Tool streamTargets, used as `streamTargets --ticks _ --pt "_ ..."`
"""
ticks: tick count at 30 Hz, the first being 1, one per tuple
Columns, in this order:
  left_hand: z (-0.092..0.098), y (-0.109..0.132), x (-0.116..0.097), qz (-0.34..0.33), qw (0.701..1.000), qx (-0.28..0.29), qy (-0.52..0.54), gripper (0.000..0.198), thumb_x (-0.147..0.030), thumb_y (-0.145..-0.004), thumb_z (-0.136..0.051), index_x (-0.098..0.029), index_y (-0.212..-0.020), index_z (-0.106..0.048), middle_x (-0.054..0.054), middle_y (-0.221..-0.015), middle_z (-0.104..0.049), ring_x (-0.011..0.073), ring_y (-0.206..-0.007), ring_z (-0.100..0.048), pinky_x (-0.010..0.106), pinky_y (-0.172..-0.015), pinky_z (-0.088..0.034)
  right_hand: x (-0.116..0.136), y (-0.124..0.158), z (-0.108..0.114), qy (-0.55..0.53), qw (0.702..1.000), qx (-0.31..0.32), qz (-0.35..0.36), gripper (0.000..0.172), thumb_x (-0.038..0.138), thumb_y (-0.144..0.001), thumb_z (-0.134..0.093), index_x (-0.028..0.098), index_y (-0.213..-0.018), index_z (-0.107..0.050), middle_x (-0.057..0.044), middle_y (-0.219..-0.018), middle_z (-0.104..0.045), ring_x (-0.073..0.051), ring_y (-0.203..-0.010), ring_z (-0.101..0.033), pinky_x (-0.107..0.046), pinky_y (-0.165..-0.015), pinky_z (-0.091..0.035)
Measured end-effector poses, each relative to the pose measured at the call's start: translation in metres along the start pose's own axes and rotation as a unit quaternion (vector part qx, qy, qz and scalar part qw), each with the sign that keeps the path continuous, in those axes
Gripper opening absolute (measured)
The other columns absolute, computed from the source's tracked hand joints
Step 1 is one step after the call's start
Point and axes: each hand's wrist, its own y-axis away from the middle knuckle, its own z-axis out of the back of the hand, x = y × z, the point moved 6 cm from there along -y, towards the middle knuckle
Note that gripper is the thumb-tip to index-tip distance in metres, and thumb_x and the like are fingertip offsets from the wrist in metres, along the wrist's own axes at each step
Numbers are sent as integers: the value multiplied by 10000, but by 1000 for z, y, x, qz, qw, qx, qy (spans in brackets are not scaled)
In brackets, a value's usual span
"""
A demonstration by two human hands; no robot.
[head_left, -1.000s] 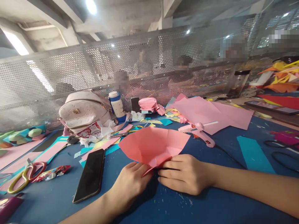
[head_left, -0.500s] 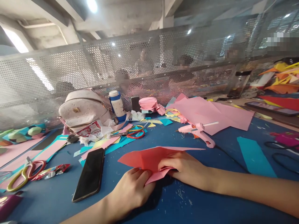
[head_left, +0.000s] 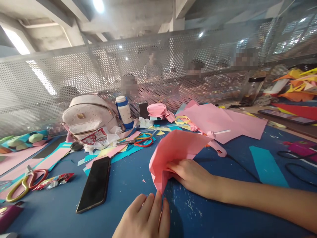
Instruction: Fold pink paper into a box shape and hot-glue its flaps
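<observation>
A folded sheet of pink paper [head_left: 178, 145] stands tilted above the blue table, its upper part curving to the right. My right hand [head_left: 194, 177] is closed on the sheet from the right, with some fingertips tucked into its fold. At the sheet's lower point, my left hand [head_left: 146, 215] has its fingers together, gripping the tip; the thumb is hidden. Just behind the paper lies a pink glue gun [head_left: 218, 147], its front part covered by the sheet.
Left of my hands lies a black phone [head_left: 95, 185]. Scissors [head_left: 29, 181] and a snack wrapper [head_left: 54, 181] are farther left. Behind are a backpack [head_left: 90, 114], a bottle [head_left: 124, 112], more scissors [head_left: 142, 140] and large pink sheets [head_left: 223, 120]. A blue strip [head_left: 268, 167] lies right.
The pink paper has been raised and turned, from lying wide and low to standing tilted. My left hand has come down toward me, to the paper's lower tip. My right hand has moved little.
</observation>
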Motion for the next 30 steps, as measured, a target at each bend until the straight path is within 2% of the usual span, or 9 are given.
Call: streamTargets --ticks 5,8,11,14,18,22,27,30 --pt "-1 3 -4 24 999 -35 -10 233 -40 -852 -450 -132 -839 -663 44 -728 -755 157 -555 -674 263 -494 -471 0 -1 3 22 999 10 -29 234 86 -857 -515 187 -1035 -628 -61 -987 -710 -223 -907 -665 -289 -722 -448" --pt "-12 8 -7 2 1000 9 -5 193 -82 -852 -496 -130 -909 -673 57 -920 -765 168 -676 -695 272 -533 -473 1 -1 5 32 999 18 -32 155 119 -857 -539 195 -958 -630 -41 -925 -718 -223 -858 -676 -280 -681 -434" --pt "-29 17 -4 32 997 73 -7 246 -171 -888 -481 -101 -1039 -662 109 -1081 -726 233 -879 -686 329 -673 -500 0 0 5 51 998 22 -42 78 144 -833 -575 188 -865 -630 -36 -855 -719 -223 -797 -681 -275 -638 -424" --pt "-39 20 -2 36 993 109 -9 285 -214 -893 -500 -83 -1091 -659 130 -1140 -701 260 -925 -662 360 -720 -491 -2 1 5 77 996 -7 -53 138 170 -843 -575 186 -961 -644 -57 -891 -727 -238 -814 -690 -291 -664 -444" --pt "-44 16 1 45 989 142 -10 304 -246 -896 -524 -83 -1103 -674 120 -1188 -680 258 -922 -646 364 -718 -491 -1 1 3 75 996 -28 -29 295 166 -888 -522 178 -1180 -561 -71 -1009 -719 -226 -862 -692 -288 -676 -464" --pt "-46 14 3 45 986 163 -7 331 -275 -906 -522 -93 -1140 -669 113 -1243 -652 252 -960 -627 361 -743 -495 1 1 0 74 997 -13 -14 302 123 -886 -503 171 -1181 -543 -62 -1019 -714 -220 -866 -695 -281 -654 -464" --pt "-47 15 3 41 983 177 -13 369 -292 -923 -501 -89 -1198 -639 128 -1271 -632 250 -1015 -610 362 -764 -501 2 1 -1 89 996 -27 -10 224 214 -929 -496 159 -1135 -567 -75 -1010 -714 -240 -876 -695 -306 -677 -482" --pt "-47 14 3 42 982 180 -24 386 -283 -930 -476 -77 -1222 -621 128 -1291 -618 251 -1038 -612 362 -792 -507 1 0 -3 90 995 -27 -12 220 195 -934 -487 148 -1136 -562 -88 -1021 -710 -240 -882 -697 -312 -690 -492"
